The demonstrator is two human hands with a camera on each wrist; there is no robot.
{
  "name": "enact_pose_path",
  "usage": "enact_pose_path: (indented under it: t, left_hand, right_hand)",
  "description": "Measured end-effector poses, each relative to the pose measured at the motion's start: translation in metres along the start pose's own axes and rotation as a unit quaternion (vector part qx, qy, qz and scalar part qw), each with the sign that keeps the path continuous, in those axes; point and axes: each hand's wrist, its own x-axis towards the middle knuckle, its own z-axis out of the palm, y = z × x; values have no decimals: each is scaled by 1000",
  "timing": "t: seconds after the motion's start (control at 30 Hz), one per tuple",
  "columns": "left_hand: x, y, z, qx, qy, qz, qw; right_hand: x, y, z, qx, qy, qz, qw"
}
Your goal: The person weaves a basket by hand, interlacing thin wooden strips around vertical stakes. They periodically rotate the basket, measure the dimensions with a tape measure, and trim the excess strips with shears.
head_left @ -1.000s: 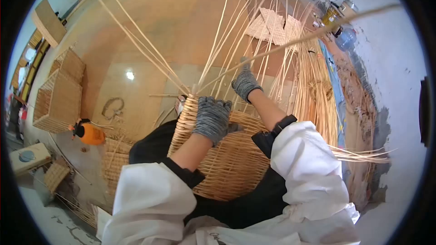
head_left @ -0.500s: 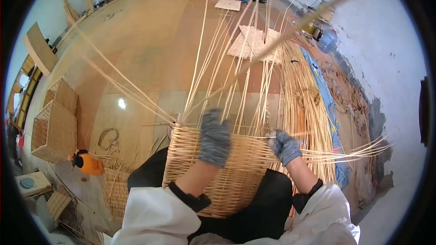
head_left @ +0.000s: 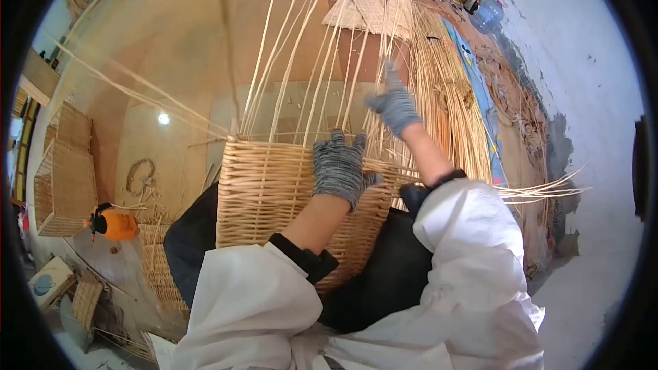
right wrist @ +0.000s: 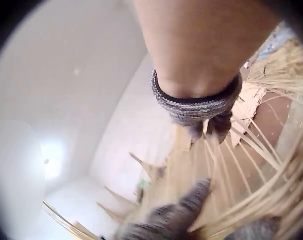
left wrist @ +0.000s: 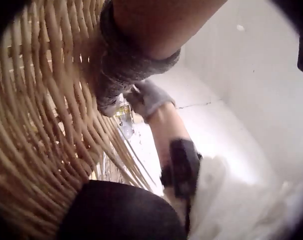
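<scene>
A wicker basket [head_left: 264,195] rests on the person's lap, with long upright rods [head_left: 329,62] rising from its far edge. The left hand [head_left: 340,166], in a grey knit glove, lies across the top edge of the basket, fingertips bent over the rim and thumb out along the near side. The gloved right hand [head_left: 396,106] is raised among the rods on the right, index finger pointing up and thumb to the left. In the right wrist view its fingers [right wrist: 220,127] show partly below the cuff, close to several rods. A long thin rod [head_left: 225,34] stands up from the basket's left corner.
Bundled rods [head_left: 445,68] lie on the floor to the right. Woven panels [head_left: 370,7] lie ahead. An orange spray bottle [head_left: 118,225] and woven boxes [head_left: 67,178] stand on the left. A white wall [head_left: 576,48] borders the right side.
The right hand drops to the basket's right corner, then rises again among the rods. The left hand shifts rightward along the rim. The long rod swings from the right to upright on the left.
</scene>
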Motion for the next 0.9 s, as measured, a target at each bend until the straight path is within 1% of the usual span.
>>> enact_pose_path:
  t: [0.07,0.1,0.13,0.17,0.2,0.27,0.3,0.37,0.4,0.43,0.47,0.5,0.53,0.57,0.6,0.63,0.67,0.7,0.73,0.77,0.8,0.83,0.87,0.9]
  left_hand:
    - [-3,-4,15,17,27,13,999]
    - [-3,-5,18,25,47,16,998]
    - [-4,-2,13,31,10,12,999]
    - [-7,-3,14,20,24,13,999]
    - [-10,-2,17,10,33,17,999]
    - [-18,1,13,-11,51,26,998]
    - [-19,4,11,-23,34,13,999]
    - [-18,9,5,-48,9,-14,999]
    - [-16,9,9,-50,43,-22,998]
    - [-11,7,7,-43,40,-28,998]
    - [-9,4,7,-36,32,-36,998]
    - [-9,4,9,-32,17,-42,998]
    - [-12,0,12,-35,39,-27,998]
    - [-17,-6,14,-40,59,-11,997]
    - [-18,-11,14,-46,87,1,995]
    - [-19,-14,18,-59,98,20,993]
    - [-21,-14,26,-70,110,39,991]
    - [-24,-15,30,-72,120,61,988]
    - [-23,-15,29,-75,117,66,988]
    - [-26,-14,34,-134,168,102,971]
    - [-29,-19,40,-191,229,128,946]
    - [-44,-31,30,-216,329,126,910]
    - [-59,-43,21,-235,427,125,864]
    - [-63,-66,17,-255,416,89,868]
  right_hand:
    - [5,-3,0,19,4,-22,1000]
    - [-15,10,-22,9,-56,43,997]
    - [-35,22,-43,-10,-118,105,987]
    - [-4,68,-84,-139,-159,63,975]
    - [-11,41,-66,-241,-148,-76,956]
    - [-6,-18,-13,-322,-128,-241,907]
    - [10,-35,8,-308,-120,-274,903]
    - [38,-47,52,-438,-63,-304,844]
    - [47,-39,72,-450,-15,-349,822]
    - [69,-24,86,-459,31,-394,796]
    - [69,-22,85,-441,51,-373,815]
    - [59,-19,62,-433,56,-296,850]
    - [34,-15,29,-516,46,-202,831]
    - [6,-8,-8,-749,2,-115,653]
    - [-36,-1,-32,-864,-59,-51,497]
    - [-73,15,-37,-777,-11,-20,629]
    - [-109,31,-42,-666,44,-6,745]
    - [-95,67,-94,-607,17,-64,792]
    - [-96,49,-100,-763,-118,-221,596]
    - [-103,34,-88,-513,-124,-47,848]
    - [-111,19,-76,-179,-26,85,980]
    - [-128,-32,-31,-271,64,205,938]
    - [-125,-37,-18,-263,13,185,947]
    - [-126,-38,-10,-256,-34,166,952]
